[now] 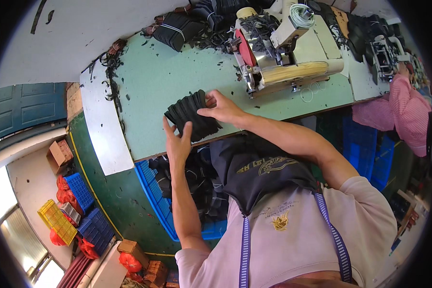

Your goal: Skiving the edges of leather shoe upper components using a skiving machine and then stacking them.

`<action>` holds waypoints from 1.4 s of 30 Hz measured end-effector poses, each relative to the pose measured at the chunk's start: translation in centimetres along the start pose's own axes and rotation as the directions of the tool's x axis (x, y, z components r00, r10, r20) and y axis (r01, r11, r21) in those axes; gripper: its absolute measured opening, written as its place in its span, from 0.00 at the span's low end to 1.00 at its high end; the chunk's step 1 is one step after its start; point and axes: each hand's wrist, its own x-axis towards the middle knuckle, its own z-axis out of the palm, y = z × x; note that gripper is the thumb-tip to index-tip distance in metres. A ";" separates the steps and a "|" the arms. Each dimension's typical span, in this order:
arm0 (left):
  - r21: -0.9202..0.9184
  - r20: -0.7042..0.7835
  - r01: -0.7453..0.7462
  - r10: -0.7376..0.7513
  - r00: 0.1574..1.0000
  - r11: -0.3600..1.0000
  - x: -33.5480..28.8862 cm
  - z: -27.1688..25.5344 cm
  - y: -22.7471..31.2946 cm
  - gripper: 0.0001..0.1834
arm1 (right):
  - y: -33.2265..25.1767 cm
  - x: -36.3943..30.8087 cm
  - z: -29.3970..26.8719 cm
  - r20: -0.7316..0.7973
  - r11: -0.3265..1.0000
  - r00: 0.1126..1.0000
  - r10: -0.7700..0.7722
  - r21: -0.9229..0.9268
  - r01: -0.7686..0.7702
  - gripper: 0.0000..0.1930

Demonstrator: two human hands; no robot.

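Note:
Between my two hands a stack of thin black pieces point(192, 110) stands on the pale green tabletop point(149, 86), its layers fanned along the top edge. The material, cloth or leather, I cannot make out. My left hand point(178, 141) grips the stack's near left end, thumb and fingers apart around it. At the right end my right hand point(221, 108) closes on the edge with thumb and curled fingers. Beyond the right hand sits a bench machine point(293, 72) with a red guard and black scraps heaped on it.
A tied black bundle point(173, 30) and scraps lie along the table's back edge. Below the front edge, a blue crate point(170, 225) holds more black pieces. A person in a pink checked sleeve point(408, 105) works at another machine on the right. Crates and boxes line the left wall.

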 end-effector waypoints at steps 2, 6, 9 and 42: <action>0.194 -0.019 -0.076 0.081 0.997 0.978 0.4 0.7 0.3 0.55 | 0.2 1.0 -0.2 0.090 0.992 0.996 0.020 -0.125 -0.009 0.21; 0.447 0.004 -0.031 0.033 0.999 0.894 0.6 2.7 3.2 0.71 | -0.4 1.8 -1.3 0.280 0.958 0.932 0.230 0.103 -0.267 0.18; 0.485 -0.005 0.031 -0.032 0.999 0.874 1.0 3.0 3.4 0.74 | 0.1 1.7 -1.7 0.294 0.920 0.926 0.235 0.241 -0.310 0.17; 0.490 -0.106 0.067 -0.017 0.994 0.869 0.8 -2.7 -0.6 0.68 | -0.1 2.3 6.7 0.296 0.994 0.955 -0.027 -0.097 0.058 0.37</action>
